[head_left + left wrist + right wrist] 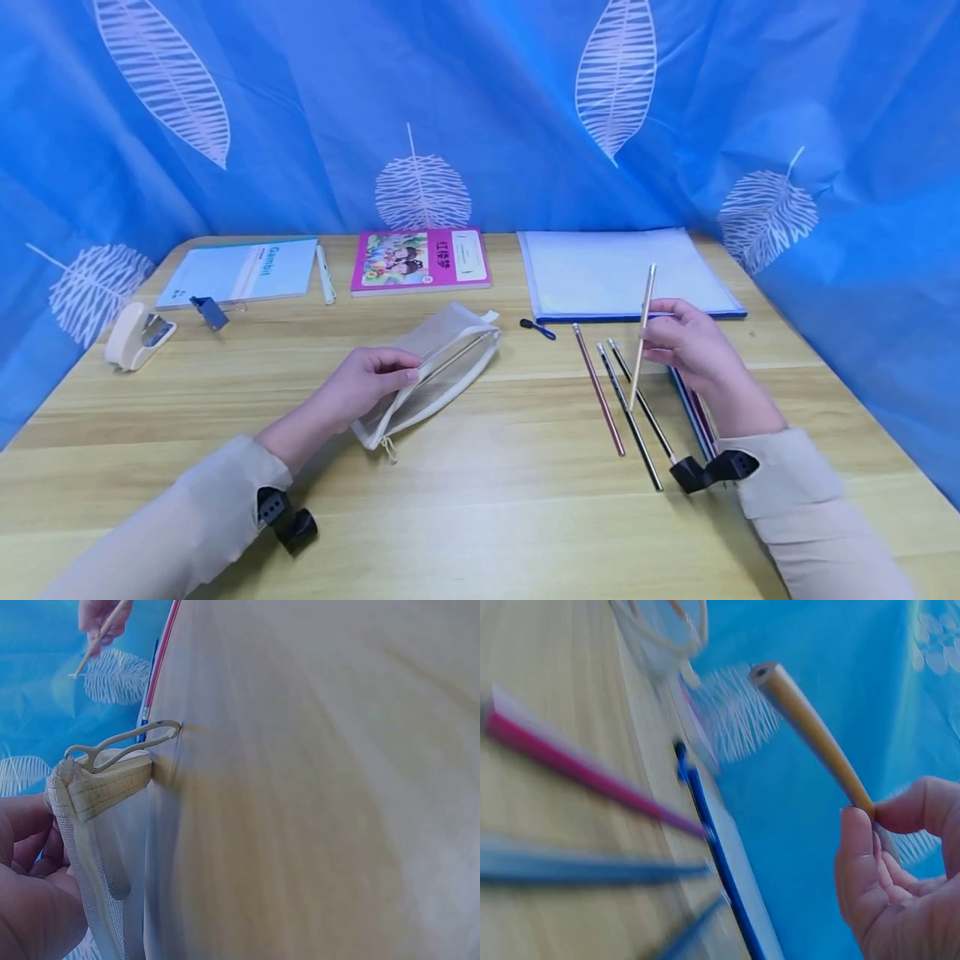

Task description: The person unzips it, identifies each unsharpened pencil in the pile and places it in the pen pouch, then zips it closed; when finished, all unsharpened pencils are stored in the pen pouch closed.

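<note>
My left hand (365,383) pinches the edge of a pale mesh zip pouch (438,331), whose mouth gapes. Through the opening a light-coloured pencil (455,356) can be seen lying inside. In the left wrist view the pouch's corner carries a looped zip pull (127,742). Over on the right, my right hand (690,343) holds a gold pencil (817,731) between thumb and fingers, raised above the table. Beneath it lie a red pencil (598,392), a dark patterned pencil (630,417) and a black pencil (648,408). More pencils (693,412) lie partly hidden under the right wrist.
Behind the pencils lies a white folder (622,271) with a blue edge, a small blue zip pull (537,329) beside it. Further left are a pink book (420,262), a pen (326,275), a pale blue notebook (240,271), a blue binder clip (210,312) and a stapler (137,337).
</note>
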The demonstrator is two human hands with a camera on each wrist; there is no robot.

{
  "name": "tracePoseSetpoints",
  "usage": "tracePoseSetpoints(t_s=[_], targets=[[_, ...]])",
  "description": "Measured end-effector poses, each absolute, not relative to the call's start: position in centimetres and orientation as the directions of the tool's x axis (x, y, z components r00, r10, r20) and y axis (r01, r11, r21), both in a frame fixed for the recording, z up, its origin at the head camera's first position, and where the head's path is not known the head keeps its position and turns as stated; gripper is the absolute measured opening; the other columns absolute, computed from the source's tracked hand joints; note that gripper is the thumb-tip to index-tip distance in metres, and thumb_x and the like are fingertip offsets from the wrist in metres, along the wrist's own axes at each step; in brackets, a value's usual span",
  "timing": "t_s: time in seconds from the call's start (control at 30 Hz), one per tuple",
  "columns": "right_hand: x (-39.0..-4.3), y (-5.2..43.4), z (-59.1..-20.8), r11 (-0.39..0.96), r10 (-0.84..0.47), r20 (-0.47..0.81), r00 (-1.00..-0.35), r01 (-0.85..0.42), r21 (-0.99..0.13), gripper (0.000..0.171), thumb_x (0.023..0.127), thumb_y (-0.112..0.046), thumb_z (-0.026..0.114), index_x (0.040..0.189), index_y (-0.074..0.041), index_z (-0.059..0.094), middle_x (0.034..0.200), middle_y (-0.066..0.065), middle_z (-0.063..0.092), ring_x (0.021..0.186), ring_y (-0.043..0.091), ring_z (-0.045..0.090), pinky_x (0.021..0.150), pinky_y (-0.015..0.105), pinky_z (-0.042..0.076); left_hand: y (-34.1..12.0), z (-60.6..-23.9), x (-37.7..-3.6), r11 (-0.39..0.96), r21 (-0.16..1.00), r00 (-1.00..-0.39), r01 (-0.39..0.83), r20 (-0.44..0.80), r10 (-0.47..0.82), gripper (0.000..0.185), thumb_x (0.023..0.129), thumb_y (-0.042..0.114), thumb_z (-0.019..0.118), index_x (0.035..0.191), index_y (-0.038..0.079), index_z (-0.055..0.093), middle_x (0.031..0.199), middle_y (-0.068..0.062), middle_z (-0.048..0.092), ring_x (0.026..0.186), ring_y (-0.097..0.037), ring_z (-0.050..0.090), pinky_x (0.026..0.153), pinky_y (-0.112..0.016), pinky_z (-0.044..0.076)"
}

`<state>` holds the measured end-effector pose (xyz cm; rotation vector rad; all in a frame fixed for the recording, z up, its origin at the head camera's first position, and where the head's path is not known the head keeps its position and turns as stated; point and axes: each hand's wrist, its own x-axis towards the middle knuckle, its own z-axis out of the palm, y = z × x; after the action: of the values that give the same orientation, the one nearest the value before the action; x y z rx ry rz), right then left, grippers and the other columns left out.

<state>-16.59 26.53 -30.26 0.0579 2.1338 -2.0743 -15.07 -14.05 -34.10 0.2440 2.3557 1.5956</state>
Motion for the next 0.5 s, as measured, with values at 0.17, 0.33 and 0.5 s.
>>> tracePoseSetpoints(t_s=[0.17,0.33,0.5], targets=[[-16.5,23.2,-30.6,-0.178,-0.095,-0.196,-0.976,0.211,-0.961,0.026,0.087,0.009,0.046,0.106,-0.007,0.040,0.081,0.000,0.054,0.065,0.010,0.057,0.062,0.020,0.051,-14.0,-34.2,-14.9,0.366,0.931,-0.944,-0.011,-0.130,0.302,0.027,0.089,0.012,0.060,0.112,-0.001,0.064,0.113,-0.013,0.063,0.088,-0.013,0.054,0.074,-0.026,0.046],[-16.5,18.9,-31.6,-0.247,-0.051,-0.244,-0.968,0.249,-0.936,0.030,0.085,0.010,0.046,0.107,-0.008,0.039,0.082,0.001,0.052,0.066,0.010,0.055,0.064,0.019,0.051,-13.9,-34.2,-14.9,0.363,0.932,-0.945,-0.007,-0.126,0.303,0.027,0.089,0.012,0.060,0.112,-0.001,0.064,0.114,-0.013,0.062,0.088,-0.012,0.054,0.074,-0.026,0.046],[-16.5,14.3,-32.8,-0.285,-0.010,-0.280,-0.960,0.271,-0.919,0.036,0.082,0.011,0.046,0.112,-0.006,0.036,0.084,0.005,0.050,0.068,0.012,0.055,0.068,0.022,0.053,-13.9,-34.0,-14.9,0.358,0.934,-0.941,-0.009,-0.129,0.312,0.027,0.089,0.012,0.060,0.113,-0.001,0.064,0.113,-0.013,0.062,0.087,-0.013,0.054,0.073,-0.026,0.047]])
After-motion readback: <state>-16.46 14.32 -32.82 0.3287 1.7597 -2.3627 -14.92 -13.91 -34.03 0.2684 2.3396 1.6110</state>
